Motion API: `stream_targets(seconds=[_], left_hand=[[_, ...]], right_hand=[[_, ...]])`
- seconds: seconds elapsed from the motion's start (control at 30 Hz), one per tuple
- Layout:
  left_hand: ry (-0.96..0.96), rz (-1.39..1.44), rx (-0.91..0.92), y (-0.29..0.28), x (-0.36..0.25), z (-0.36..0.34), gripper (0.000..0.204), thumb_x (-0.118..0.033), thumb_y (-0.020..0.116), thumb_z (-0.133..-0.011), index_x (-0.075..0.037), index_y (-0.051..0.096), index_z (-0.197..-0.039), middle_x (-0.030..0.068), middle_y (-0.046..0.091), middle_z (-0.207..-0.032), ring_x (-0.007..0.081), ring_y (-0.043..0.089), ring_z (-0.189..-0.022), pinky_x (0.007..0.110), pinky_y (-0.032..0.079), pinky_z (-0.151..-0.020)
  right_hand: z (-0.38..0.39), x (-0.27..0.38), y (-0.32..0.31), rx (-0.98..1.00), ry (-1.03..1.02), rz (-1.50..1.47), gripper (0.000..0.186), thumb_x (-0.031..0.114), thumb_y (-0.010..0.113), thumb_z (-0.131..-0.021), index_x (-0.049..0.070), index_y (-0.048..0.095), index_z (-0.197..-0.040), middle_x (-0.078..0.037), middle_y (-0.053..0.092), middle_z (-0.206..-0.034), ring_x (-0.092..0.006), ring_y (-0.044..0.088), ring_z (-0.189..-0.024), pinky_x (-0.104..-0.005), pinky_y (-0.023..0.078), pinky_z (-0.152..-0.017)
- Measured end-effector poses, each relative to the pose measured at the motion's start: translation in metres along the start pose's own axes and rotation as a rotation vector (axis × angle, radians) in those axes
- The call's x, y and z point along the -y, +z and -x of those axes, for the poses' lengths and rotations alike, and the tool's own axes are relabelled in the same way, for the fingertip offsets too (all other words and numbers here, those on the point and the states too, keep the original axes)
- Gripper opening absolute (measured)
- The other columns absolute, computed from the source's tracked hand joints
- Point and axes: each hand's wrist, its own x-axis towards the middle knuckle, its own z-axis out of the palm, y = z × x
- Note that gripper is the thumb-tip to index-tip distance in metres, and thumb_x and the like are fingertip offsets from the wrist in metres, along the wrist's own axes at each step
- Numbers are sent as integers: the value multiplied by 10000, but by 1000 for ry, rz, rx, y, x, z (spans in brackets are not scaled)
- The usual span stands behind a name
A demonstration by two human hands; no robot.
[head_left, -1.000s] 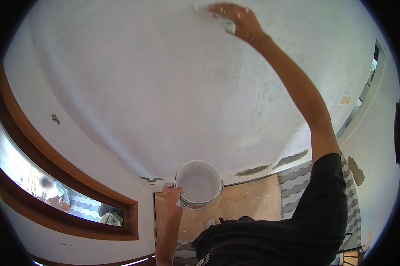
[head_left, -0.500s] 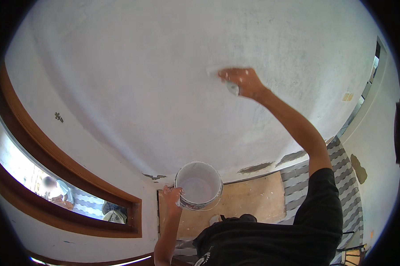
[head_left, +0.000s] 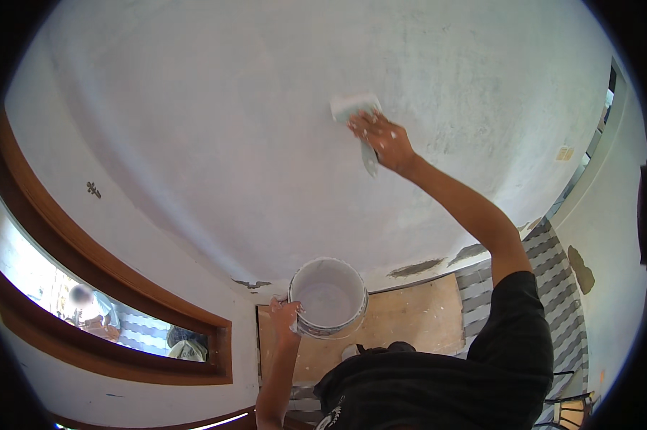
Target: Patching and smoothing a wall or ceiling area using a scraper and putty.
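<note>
My right hand (head_left: 386, 142), spotted with white, is closed round a wide putty knife (head_left: 356, 106). Its pale broad blade lies at the white wall (head_left: 223, 136), and the handle end sticks out below my palm. Lower down, my left hand (head_left: 285, 317) grips the left side of a white bucket (head_left: 328, 274), with fingers at its rim. White residue coats the bucket's inside, and a thin wire handle hangs along its near side. How much material it holds I cannot tell.
A wooden window frame (head_left: 219, 351) curves along the left; a person (head_left: 98, 315) is beyond it. A tan board (head_left: 417, 315) lies on the patterned tile floor (head_left: 481, 287). Bare grey patches (head_left: 417, 268) mark the wall's foot. A switch plate (head_left: 564, 153) sits at right.
My right hand has turned and shifted slightly left and down, so the blade now shows broadly above the fingers. The bucket and my left hand have moved slightly right.
</note>
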Motion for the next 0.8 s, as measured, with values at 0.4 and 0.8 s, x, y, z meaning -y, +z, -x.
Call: stream_targets(seconds=[0.4, 0.8], left_hand=[[30, -298, 19, -20, 16, -34, 370, -30, 618, -562, 46, 479, -896, 151, 586, -790, 251, 576, -683, 381, 476, -566], [228, -279, 225, -13, 10, -41, 322, -8, 601, -586, 40, 479, -880, 126, 570, -768, 202, 524, -634, 355, 451, -549]], right_hand=[[-71, -56, -48, -195, 26, -63, 416, 44, 619, -758, 137, 633, -1163, -22, 627, -1215, -226, 588, -1130, -364, 493, -963], [20, -18, -33, 263, 118, -252, 345, 63, 618, -786, 147, 661, -1118, -64, 639, -1190, -218, 605, -1112, -351, 517, -920]])
